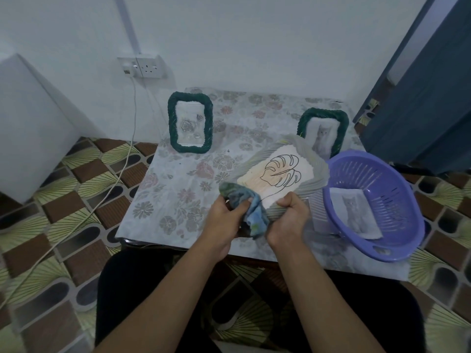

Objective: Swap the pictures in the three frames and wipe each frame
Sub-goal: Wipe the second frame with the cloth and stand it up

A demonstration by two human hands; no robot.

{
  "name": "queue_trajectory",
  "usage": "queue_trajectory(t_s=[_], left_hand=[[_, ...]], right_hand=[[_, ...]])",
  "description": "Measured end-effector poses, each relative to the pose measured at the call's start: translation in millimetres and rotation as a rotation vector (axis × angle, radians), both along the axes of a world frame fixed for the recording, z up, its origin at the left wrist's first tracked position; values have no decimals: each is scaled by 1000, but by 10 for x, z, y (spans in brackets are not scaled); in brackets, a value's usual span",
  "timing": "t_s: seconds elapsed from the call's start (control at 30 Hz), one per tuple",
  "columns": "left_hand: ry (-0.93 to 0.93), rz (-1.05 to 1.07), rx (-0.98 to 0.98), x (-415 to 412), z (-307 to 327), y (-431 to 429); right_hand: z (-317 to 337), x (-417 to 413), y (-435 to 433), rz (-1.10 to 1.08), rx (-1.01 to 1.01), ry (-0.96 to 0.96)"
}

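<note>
**A:** Forearms are seen nearest, reaching over the lap to the table [178, 189]. What is at risk?

**B:** Largest first. The basket [407, 189] is set at the table's right edge and seems to overhang it. If it were knocked by the right elbow, the cat picture [354, 212] lying inside could be spilled.

**A:** And the frames?

**B:** The pale frame [257, 157] is held tilted above the table. It is gripped only at its lower edge by the curled fingers of the right hand [290, 215]. Under hard wiping it could be twisted loose, or swung into the green frame [342, 123] standing just behind. The other green frame [173, 123] stands well apart, on the left.

**A:** The cloth?

**B:** The cloth [235, 191] is bunched in the left hand [226, 217], with fingers and thumb closed round it, at the frame's near corner. The leaf picture [280, 174] could be creased if it is rubbed too firmly.
</note>
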State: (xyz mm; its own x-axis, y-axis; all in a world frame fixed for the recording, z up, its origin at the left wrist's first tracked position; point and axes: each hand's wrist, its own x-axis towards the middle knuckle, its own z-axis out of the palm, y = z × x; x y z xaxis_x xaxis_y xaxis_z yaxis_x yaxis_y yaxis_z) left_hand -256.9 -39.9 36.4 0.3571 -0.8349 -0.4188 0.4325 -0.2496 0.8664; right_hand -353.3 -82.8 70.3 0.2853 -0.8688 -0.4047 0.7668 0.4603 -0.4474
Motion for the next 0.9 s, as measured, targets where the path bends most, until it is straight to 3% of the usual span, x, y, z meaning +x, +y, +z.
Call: queue_trajectory(t_s=[0.23,0.37,0.43,0.57,0.77,0.83,0.9], left_hand=[[-136,46,56,-22,54,-66],[21,-139,9,35,79,-88],[15,-202,0,39,72,-104],[-69,-83,-17,-30,25,-134],[-489,120,85,-76,-67,-189],[-469,119,82,-83,-85,-183],[-324,58,71,-95,-101,-186]], right_hand=[[-108,5,-83,7,-68,-74],[-155,-60,-129,-42,-14,-19],[-191,-69,-143,-66,-19,-1],[-155,-89,-139,28,-1,19],[-195,-89,-117,114,-49,-116],[-201,-75,-116,90,-34,-110],[-188,-98,-135,59,-44,-85]])
